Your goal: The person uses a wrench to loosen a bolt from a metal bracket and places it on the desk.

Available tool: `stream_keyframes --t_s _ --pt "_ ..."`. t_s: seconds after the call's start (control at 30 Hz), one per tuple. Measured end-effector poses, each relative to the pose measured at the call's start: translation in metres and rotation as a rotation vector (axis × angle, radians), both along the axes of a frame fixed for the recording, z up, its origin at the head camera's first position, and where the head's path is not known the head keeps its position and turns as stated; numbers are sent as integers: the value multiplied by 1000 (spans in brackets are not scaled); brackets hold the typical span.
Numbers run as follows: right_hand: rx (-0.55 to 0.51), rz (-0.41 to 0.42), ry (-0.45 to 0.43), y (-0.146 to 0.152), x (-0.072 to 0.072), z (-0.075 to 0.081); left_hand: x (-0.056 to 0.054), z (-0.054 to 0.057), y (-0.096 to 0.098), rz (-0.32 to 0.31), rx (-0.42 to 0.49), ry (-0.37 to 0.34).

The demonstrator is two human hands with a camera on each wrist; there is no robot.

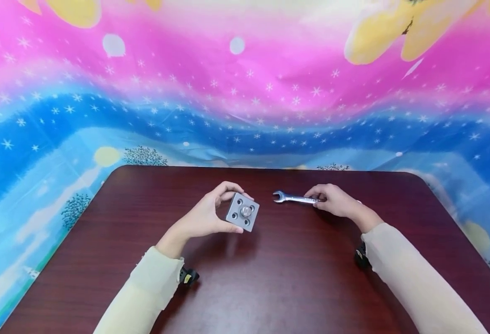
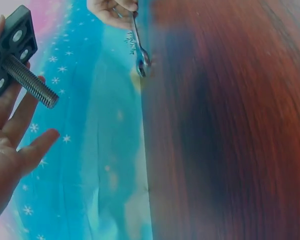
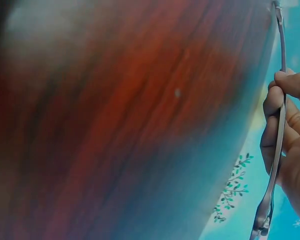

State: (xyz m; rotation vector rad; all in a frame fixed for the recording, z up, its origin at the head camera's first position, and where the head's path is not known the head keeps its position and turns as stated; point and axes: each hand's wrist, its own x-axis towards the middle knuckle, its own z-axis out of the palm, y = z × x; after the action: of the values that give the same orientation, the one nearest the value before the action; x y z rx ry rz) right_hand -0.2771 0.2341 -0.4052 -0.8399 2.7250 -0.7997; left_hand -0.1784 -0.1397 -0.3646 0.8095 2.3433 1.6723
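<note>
Left hand [image 1: 205, 215] gripped a 4-holed, square grey metal block [image 1: 241, 220] with threaded silver bolt [image 2: 32, 83]; right hand [image 1: 336, 200], apart, clasped a silver metal wrench [image 1: 298, 199].

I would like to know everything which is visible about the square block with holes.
The square block looks grey and metallic, with four holes near its corners and a threaded rod projecting from its middle. Tilted, it is held above the table between thumb and fingers of the left hand.
</note>
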Motion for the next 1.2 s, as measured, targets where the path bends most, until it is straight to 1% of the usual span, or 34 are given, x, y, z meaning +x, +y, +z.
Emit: stream_keyframes --t_s 0.13,0.23,0.37,0.5,0.6,0.67,0.8,0.83,0.9,1.0,1.07,1.2 --pt "-2 -5 -46 -2 -7 -6 0 0 5 66 15 -19" --pt "-4 4 -49 -4 -10 -10 1 -1 8 113 35 -29" --pt "29 6 -25 -7 -8 -9 3 -3 14 174 89 -51" --pt "87 -1 -1 -11 -5 -5 6 -7 21 234 160 -71" --pt "88 -12 1 -17 -2 -1 8 -11 24 284 171 -82" --pt "29 -14 -3 -23 2 6 10 -12 25 301 171 -90" --pt "-167 -12 1 -42 12 23 13 -14 28 318 153 -80" --pt "-207 -11 6 -47 17 27 14 -15 30 328 146 -74" --pt "-276 -29 -27 -55 30 33 18 -19 36 344 138 -58" --pt "-359 -64 -93 -59 53 33 26 -25 49 355 131 -45" --pt "-419 -90 -137 -61 67 31 30 -27 55 350 129 -43" --pt "-499 -117 -172 -67 83 26 31 -23 61 337 121 -38"
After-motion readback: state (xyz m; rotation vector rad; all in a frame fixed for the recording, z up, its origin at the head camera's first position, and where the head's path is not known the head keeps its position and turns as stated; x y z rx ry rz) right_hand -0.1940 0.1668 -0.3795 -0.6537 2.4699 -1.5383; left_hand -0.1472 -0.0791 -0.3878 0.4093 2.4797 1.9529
